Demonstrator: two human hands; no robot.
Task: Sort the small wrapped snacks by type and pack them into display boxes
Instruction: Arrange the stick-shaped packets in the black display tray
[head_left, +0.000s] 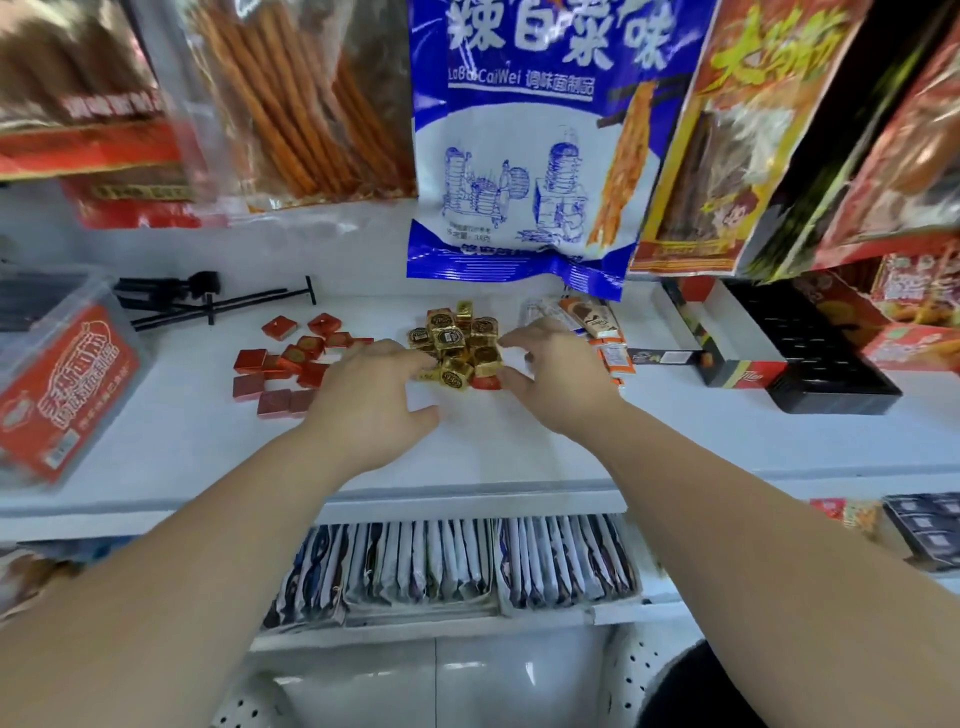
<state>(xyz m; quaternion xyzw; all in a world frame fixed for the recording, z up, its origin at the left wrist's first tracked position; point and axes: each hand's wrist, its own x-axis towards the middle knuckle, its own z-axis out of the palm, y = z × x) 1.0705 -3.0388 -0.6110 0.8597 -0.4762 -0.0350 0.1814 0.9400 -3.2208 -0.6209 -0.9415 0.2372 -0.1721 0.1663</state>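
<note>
A heap of gold-wrapped square snacks (457, 340) lies in the middle of the white shelf (208, 447). One red-wrapped square (485, 383) sits at its near edge. My left hand (371, 402) cups the heap from the left, fingers spread. From the right, my right hand (558, 376) cups it with thumb and fingers apart. Several red-wrapped squares (283, 366) are spread to the left. Orange-and-white wrapped bars (613, 358) lie to the right, partly hidden by my right hand. An open black display box (810, 358) with a red flap stands at the right.
A clear tub with a red label (62, 384) stands at the left. Black metal hooks (208, 301) lie at the back left. Large snack bags (524, 135) hang overhead. The shelf below holds rows of small packets (457, 564). More boxes are at the far right.
</note>
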